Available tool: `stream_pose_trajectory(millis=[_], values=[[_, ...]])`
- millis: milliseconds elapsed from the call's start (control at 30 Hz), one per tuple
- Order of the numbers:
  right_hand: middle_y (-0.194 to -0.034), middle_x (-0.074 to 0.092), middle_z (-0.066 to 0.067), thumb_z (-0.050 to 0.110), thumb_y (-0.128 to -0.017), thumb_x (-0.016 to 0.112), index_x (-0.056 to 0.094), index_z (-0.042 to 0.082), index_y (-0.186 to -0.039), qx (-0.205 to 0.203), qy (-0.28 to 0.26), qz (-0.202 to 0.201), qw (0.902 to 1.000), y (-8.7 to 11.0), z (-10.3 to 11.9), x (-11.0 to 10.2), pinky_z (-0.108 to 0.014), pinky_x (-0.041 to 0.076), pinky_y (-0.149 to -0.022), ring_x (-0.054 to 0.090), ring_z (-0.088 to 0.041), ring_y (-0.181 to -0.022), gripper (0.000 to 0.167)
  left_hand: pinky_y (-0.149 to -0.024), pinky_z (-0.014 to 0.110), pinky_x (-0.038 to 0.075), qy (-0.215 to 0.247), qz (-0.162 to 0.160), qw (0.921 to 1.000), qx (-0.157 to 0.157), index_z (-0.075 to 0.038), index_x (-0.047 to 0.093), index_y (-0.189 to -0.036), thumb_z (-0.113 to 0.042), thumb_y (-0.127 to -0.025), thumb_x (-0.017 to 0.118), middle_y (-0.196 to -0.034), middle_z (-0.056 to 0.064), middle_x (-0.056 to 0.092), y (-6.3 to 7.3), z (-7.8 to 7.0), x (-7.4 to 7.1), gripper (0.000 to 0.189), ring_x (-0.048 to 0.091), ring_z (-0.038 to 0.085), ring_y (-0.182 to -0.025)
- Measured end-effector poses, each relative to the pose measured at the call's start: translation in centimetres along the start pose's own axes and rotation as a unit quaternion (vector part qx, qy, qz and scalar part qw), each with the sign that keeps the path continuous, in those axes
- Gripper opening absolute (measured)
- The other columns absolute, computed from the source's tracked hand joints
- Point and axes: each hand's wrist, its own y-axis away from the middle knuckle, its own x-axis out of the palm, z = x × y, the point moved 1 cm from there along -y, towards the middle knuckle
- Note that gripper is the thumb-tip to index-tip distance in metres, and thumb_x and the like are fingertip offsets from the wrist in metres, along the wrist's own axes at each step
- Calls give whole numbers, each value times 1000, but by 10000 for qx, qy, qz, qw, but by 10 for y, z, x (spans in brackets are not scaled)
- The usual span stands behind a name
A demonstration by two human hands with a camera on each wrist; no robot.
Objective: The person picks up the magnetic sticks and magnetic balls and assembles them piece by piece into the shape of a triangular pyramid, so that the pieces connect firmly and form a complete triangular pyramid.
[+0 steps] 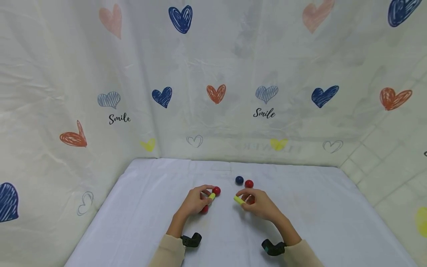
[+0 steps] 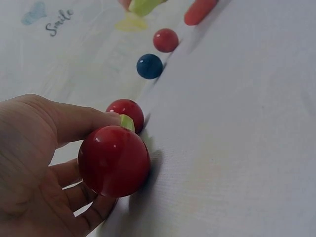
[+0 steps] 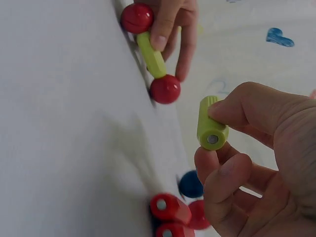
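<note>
My left hand [image 1: 194, 201] pinches a yellow-green magnetic rod [image 3: 151, 57] with a red ball [image 3: 137, 19] at its near end. A second red ball [image 3: 165, 90] sits at the rod's far end. To the right, my right hand [image 1: 262, 204] holds another yellow-green magnetic rod [image 3: 204, 121] between thumb and fingertips, above the table. A round metal magnet shows in that rod's end, and no ball is on the end facing the right wrist camera.
A dark blue ball [image 1: 239, 180] and a loose red ball [image 1: 249, 184] lie on the white-covered table [image 1: 317, 207], just beyond my right hand. Two red rods [image 3: 178, 209] with metal ends lie side by side near them. A heart-printed cloth [image 1: 233, 66] hangs behind.
</note>
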Motion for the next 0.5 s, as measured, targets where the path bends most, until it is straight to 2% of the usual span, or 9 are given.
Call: stream_pose_trajectory(millis=[167, 333, 500], values=[[-97, 69, -3, 8, -86, 74, 72, 19, -114, -122, -90, 19, 9999, -12, 8, 15, -28, 51, -61, 60, -18, -82, 30, -68, 32, 51, -24, 4, 10000, 5, -26, 65, -134, -14, -93, 73, -116, 5, 70, 1, 1, 0, 44, 59, 18, -86], [-96, 70, -4, 8, -87, 74, 72, 16, -113, -272, -109, 24, 9996, -23, 15, 27, -26, 52, -65, 61, -17, -82, 27, -70, 32, 51, -70, 18, 10000, -1, -27, 65, -134, -16, -93, 74, -116, 4, 69, 1, 0, 0, 43, 59, 18, -87], [-94, 69, -3, 9, -88, 74, 72, 16, -113, -102, -18, -26, 9999, -31, 19, 37, -28, 54, -70, 62, -17, -83, 26, -68, 31, 51, -104, 9, 9999, 102, -26, 66, -134, -16, -93, 74, -114, 4, 70, 0, -1, -1, 43, 60, 17, -85]])
